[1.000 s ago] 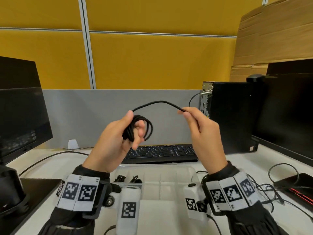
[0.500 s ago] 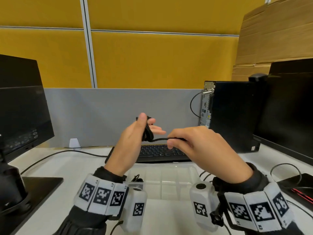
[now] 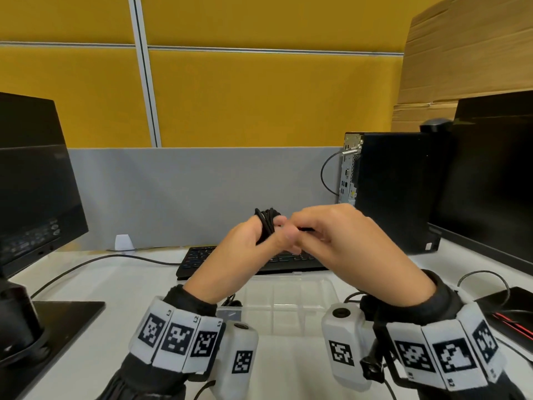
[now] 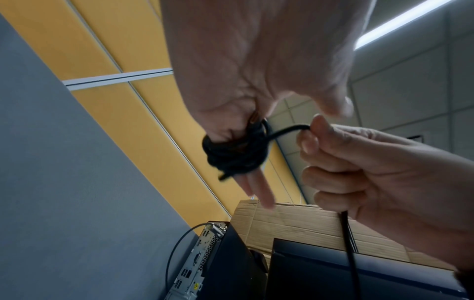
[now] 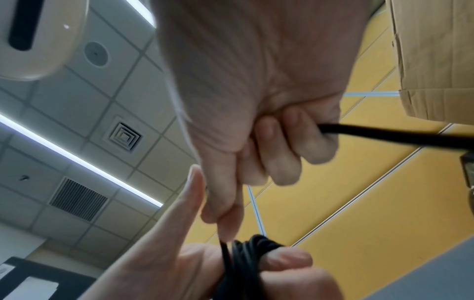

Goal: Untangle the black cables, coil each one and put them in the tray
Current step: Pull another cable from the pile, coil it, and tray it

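The right hand (image 3: pixel 340 238), gripping the cable (image 4: pixel 287 132), has closed against the left hand (image 3: pixel 245 249), whose fingers carry the coil (image 3: pixel 266 223); winding nears completion above the tray (image 3: pixel 288 301).

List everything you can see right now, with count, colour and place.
Cable: one, black, coiled round the left fingers, loose end in the right hand.
Tray: one, clear, on the desk below the hands, more black cable at its left end.
Keyboard: one, black, behind the tray.
Monitors: two, black, far left and far right.
PC: one, black, right of centre.
Loose cables: black, count unclear, on the desk at right.
Cardboard: brown, upper right.
Partition: yellow above, grey below.
Desk: white.
Left hand: cable wound round its fingers.
Right hand: grips the cable's free end.
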Motion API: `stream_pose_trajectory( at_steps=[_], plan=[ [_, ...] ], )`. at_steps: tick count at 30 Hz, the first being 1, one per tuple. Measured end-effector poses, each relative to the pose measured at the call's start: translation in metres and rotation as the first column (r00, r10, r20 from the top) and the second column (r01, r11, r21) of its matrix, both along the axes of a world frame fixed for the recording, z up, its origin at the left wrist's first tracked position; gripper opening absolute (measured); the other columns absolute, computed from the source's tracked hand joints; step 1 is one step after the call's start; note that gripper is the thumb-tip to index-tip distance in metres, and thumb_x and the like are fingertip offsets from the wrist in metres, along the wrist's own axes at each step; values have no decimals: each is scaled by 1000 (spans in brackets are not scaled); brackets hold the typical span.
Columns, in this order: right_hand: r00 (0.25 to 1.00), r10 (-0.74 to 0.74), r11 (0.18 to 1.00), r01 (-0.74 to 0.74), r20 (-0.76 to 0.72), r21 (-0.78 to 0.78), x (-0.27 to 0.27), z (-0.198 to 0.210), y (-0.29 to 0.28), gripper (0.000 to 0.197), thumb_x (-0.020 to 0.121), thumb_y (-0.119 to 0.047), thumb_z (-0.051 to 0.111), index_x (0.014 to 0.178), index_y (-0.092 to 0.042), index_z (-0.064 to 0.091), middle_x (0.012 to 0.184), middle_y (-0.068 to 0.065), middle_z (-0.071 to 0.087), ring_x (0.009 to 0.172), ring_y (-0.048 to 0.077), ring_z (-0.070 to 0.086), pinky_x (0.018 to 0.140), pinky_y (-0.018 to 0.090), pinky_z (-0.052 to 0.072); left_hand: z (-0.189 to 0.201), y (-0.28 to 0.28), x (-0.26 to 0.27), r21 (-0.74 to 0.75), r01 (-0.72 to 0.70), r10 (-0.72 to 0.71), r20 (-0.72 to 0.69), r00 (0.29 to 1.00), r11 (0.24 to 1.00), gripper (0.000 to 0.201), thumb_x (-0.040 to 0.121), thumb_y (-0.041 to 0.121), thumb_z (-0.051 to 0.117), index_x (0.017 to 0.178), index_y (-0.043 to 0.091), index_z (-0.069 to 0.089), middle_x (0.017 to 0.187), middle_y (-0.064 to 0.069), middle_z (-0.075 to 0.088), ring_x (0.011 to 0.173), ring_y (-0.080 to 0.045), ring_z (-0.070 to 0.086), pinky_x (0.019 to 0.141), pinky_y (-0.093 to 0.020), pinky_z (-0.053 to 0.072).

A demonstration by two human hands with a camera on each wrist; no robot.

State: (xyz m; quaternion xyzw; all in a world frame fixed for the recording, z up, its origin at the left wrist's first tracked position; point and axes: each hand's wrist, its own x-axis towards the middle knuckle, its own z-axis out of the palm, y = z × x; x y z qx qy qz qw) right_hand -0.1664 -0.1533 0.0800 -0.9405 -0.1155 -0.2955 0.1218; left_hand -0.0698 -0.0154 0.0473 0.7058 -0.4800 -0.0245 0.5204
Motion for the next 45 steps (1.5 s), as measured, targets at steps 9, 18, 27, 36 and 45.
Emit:
stream_pose_trajectory(
  at_steps=[9, 18, 27, 36, 45],
  plan=[
    [962, 89, 955, -156, 259, 253, 10, -1, -22, 17, 82, -47, 60, 82, -33, 71, 68, -14, 60, 67, 6, 55, 61, 24, 44, 5, 9, -9, 25, 233, -228, -129, 965, 972, 21, 93, 23, 49, 82, 11, 62, 54, -5, 59, 59, -9, 58, 76, -15, 44],
    [986, 40, 968, 3, -164, 252, 21, -13, -41, 33, 95, -45, 39, 79, -33, 65, 43, -5, 33, 42, 6, 32, 48, 14, 31, 17, 11, -8, -422, 105, -257, -320, 912, 901, 45, 89, 33, 42, 55, 15, 65, 42, -8, 48, 29, -8, 38, 51, -17, 41],
    [934, -173, 954, 238, -312, 182, 22, -18, -86, 38, 97, -39, 41, 68, -15, 50, 54, -6, 46, 43, -1, 42, 52, 14, 32, 23, 93, 66, -887, -409, -384, -462, 800, 216, 29, 98, 28, 36, 78, 16, 53, 61, 9, 51, 44, -3, 40, 58, -13, 43],
    [974, 32, 977, 16, -223, 211, 25, -18, -35, 37, 99, -37, 33, 70, -17, 40, 56, -2, 45, 52, 9, 48, 64, 33, 46, 15, 20, 26, -666, -324, 156, -301, 941, 672, 37, 100, 26, 37, 74, 7, 56, 66, -2, 57, 66, -7, 57, 66, -15, 47],
    [908, 187, 964, -96, -376, 248, 24, -18, -9, 34, 100, -34, 36, 83, -12, 55, 60, -9, 40, 50, 1, 40, 53, 13, 36, 4, -5, -8, -309, -107, 44, -203, 978, 945, 49, 84, 40, 48, 75, -5, 63, 47, 4, 43, 56, -3, 54, 72, -22, 44]
  ],
)
